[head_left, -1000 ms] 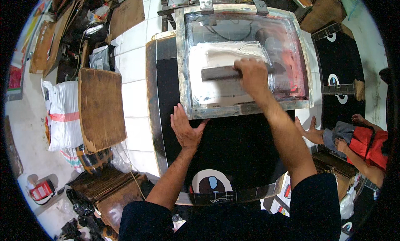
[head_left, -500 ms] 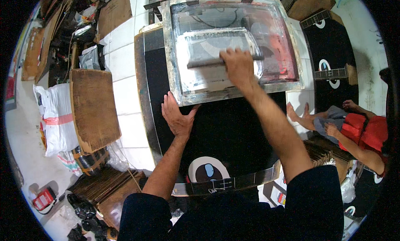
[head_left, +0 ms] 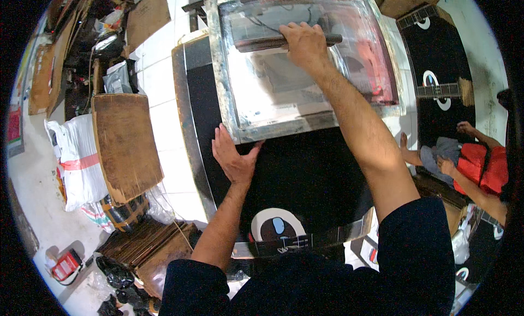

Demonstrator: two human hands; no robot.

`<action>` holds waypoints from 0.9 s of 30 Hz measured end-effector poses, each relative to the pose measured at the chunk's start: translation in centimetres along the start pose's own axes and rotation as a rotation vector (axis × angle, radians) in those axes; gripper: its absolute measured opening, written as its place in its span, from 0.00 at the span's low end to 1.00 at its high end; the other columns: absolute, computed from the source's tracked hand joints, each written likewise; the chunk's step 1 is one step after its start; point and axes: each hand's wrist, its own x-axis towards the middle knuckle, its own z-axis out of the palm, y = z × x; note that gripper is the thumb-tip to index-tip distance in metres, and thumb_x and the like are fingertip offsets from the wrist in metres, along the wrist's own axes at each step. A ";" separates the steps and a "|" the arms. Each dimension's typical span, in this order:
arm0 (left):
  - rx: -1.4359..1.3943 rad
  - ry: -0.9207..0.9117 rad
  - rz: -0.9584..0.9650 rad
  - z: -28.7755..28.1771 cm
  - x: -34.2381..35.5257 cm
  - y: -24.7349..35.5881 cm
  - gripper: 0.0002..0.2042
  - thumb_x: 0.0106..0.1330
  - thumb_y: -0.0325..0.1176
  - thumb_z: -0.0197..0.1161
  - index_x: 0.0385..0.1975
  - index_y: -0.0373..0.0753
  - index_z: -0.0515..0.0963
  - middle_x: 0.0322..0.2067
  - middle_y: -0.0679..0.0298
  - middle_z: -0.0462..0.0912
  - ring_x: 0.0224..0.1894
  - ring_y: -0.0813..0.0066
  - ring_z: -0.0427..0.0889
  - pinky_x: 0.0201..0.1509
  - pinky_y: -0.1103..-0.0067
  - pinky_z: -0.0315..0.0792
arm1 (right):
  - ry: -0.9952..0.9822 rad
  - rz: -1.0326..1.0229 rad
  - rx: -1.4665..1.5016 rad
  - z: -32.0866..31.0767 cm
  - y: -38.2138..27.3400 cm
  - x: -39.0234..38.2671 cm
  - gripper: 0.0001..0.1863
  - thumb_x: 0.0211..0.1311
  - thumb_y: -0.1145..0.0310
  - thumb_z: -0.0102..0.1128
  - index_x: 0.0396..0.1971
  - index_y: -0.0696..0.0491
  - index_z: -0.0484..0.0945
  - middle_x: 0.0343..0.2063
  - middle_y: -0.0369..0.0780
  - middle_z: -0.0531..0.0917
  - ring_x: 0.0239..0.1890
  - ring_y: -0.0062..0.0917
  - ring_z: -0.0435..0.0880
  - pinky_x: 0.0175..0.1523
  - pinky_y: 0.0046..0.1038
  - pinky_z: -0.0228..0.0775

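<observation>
My right hand is closed over the long dark handle of a squeegee. The squeegee lies across the far part of the mesh inside a screen-printing frame, whose rails are worn and paint-stained. White ink covers much of the mesh below the squeegee, and red stains run down its right side. At the frame's near left corner rests my left hand, fingers apart, the thumb along the near rail. Under the frame is black fabric on a board, with a printed cartoon eye near me.
On the right a person in red sits near another board of black fabric with printed eyes. A brown board and a white sack stand left. Stacked cardboard and black plastic bags lie lower left.
My right hand and the squeegee have moved away from me, toward the frame's far side. My left hand has stayed at the corner. The view has shifted slightly.
</observation>
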 end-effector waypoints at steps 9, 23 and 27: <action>-0.054 0.039 0.014 0.0 0.0 0.1 0.56 0.52 0.57 0.80 0.73 0.29 0.58 0.70 0.45 0.67 0.75 0.49 0.63 0.77 0.53 0.55 | -0.217 0.109 0.046 -5.6 -5.9 -13.5 0.23 0.43 0.74 0.75 0.43 0.46 0.80 0.37 0.34 0.81 0.45 0.33 0.81 0.50 0.40 0.69; -0.585 0.206 0.058 1.3 1.1 -0.3 0.57 0.46 0.41 0.87 0.74 0.27 0.57 0.71 0.40 0.66 0.74 0.48 0.67 0.76 0.56 0.60 | 0.079 0.044 0.122 -6.4 -5.8 -14.8 0.12 0.59 0.75 0.60 0.41 0.47 0.84 0.40 0.36 0.86 0.45 0.33 0.82 0.56 0.40 0.66; -0.637 0.248 0.048 1.3 0.6 -0.1 0.54 0.48 0.36 0.86 0.74 0.26 0.58 0.71 0.40 0.66 0.72 0.49 0.69 0.73 0.64 0.68 | 0.013 0.038 0.103 -7.4 -5.1 -12.9 0.13 0.58 0.74 0.62 0.43 0.47 0.84 0.40 0.36 0.86 0.46 0.34 0.82 0.56 0.42 0.67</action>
